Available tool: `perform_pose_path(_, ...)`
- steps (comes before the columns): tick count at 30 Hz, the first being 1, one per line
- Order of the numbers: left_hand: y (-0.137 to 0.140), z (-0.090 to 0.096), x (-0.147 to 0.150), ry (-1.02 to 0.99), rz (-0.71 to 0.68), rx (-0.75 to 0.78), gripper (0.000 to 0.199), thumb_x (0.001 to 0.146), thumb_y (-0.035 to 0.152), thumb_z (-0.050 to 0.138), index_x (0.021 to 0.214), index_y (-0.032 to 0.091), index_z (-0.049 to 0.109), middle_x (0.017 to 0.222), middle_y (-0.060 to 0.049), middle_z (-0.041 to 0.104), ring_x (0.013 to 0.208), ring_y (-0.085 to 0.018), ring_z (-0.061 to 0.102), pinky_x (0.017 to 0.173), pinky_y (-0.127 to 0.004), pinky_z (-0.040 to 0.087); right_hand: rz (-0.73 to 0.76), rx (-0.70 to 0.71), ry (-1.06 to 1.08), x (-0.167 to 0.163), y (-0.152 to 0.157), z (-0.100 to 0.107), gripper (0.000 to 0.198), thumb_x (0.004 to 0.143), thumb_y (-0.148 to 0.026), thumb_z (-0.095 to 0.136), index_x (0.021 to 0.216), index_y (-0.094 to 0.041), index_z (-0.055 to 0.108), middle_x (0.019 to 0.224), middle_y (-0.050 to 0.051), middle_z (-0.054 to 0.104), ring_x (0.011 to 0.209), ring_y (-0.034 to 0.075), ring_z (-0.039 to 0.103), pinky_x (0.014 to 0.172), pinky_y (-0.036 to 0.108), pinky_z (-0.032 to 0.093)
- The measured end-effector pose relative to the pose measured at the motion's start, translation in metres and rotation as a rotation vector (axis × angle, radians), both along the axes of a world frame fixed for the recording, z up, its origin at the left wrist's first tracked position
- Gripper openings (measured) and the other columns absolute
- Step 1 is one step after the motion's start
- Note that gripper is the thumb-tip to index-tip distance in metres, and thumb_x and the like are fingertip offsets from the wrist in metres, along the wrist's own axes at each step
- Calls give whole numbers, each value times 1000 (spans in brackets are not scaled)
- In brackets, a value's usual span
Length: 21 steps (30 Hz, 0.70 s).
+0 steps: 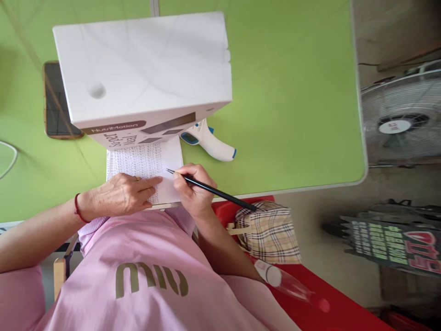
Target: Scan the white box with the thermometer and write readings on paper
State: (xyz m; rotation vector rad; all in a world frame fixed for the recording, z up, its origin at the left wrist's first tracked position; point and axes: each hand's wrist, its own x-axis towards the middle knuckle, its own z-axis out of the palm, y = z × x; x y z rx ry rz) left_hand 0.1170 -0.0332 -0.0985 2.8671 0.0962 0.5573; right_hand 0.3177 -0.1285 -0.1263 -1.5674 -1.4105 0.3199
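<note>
My right hand (195, 188) grips a long black pen (220, 193), its tip close to the page; whether it touches I cannot tell. Under both hands lies an open notebook (172, 158), its left part filled with rows of handwriting and its right part blank. Flat on the written part rests my left hand (129, 191), fingers stretched toward the pen tip. A ring and a red bracelet show on it. Beyond the hands stands a white box (144, 69) marked NutriMotion, which hides the notebook's far edge.
A white infrared thermometer (213, 142) lies right of the notebook. A phone (60, 101) is partly behind the box on the green table (292, 101). Off the table's right side are a checked bag (270, 232), a clear bottle (289, 282) on a red seat, and a fan (396, 124).
</note>
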Motion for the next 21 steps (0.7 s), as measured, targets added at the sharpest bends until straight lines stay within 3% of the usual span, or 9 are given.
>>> perform_pose_path(5, 0, -2, -2, 6, -9, 13, 33, 102, 13, 45, 82, 12, 70, 127, -11, 75, 59, -12, 69, 47, -30, 51, 120, 113, -277, 35, 4, 2, 18, 97, -19, 59, 109, -26, 71, 91, 5, 72, 81, 18, 69, 73, 32, 57)
perform_pose_path(10, 0, -3, -2, 26, -9, 13, 30, 102, 12, 45, 81, 13, 68, 126, -11, 76, 58, -12, 67, 48, -30, 50, 251, -52, -542, 65, 15, -15, 32, 103, -16, 48, 118, -25, 74, 99, 9, 72, 88, 22, 66, 80, 40, 59)
perform_pose_path(12, 1, 0, -2, -33, -45, -5, 26, 103, 14, 48, 84, 13, 67, 117, -10, 78, 54, -11, 62, 47, -30, 49, 274, -55, -615, 67, 17, -20, 36, 102, -13, 47, 122, -26, 74, 99, 10, 72, 86, 22, 65, 79, 41, 59)
perform_pose_path(15, 4, 7, -5, -288, -43, -40, 13, 101, 18, 60, 88, 17, 60, 91, -4, 74, 59, -10, 62, 51, -26, 51, 272, 28, -645, 68, 18, -22, 40, 100, -10, 47, 124, -29, 73, 95, 8, 70, 84, 21, 63, 75, 40, 58)
perform_pose_path(18, 12, 10, -12, -580, 253, -10, 21, 93, 22, 72, 89, 23, 51, 85, 2, 59, 62, -10, 57, 55, -27, 52, 103, 62, -622, 73, 21, -20, 38, 96, -12, 52, 123, -29, 72, 100, 10, 67, 88, 23, 63, 76, 42, 57)
perform_pose_path(21, 29, 3, -19, -898, 638, 35, 52, 82, 56, 81, 116, 32, 50, 113, -3, 53, 81, -18, 59, 66, -39, 58, -98, -95, -620, 83, 28, -15, 46, 90, -25, 63, 135, -22, 64, 120, 17, 63, 107, 33, 61, 87, 54, 57)
